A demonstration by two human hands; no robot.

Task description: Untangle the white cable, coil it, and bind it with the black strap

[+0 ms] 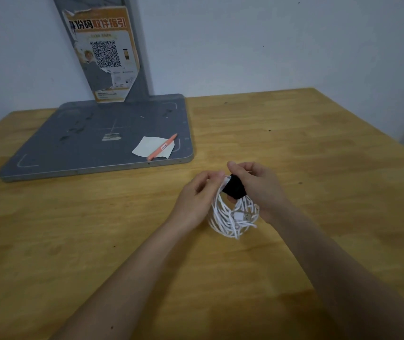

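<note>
1. Left hand (197,195) pinches the top of the coiled white cable (232,218) on its left side, thumb and fingers curled against the strands just beside the black strap (234,188).
2. Left of the hands, and farther back on the wooden table (294,133), lies a flat grey base plate (85,143); a grey post (112,45) rises from its back edge against the wall and bears a torn orange poster with a QR code (105,54).
3. Near the front right corner of that plate lies a pale slip of paper (150,146), with an orange pen (162,150) lying slantwise across it.
4. At the middle, the white cable hangs as a loose round coil between the two hands, above the table; a plug end (242,216) shows among the loops low on the right.
5. At the top of the coil, the black strap sits bunched around the gathered strands.
6. Right hand (257,186) grips the black strap, thumb over its upper side and fingers curled beneath, the palm against the right side of the coil.
</note>
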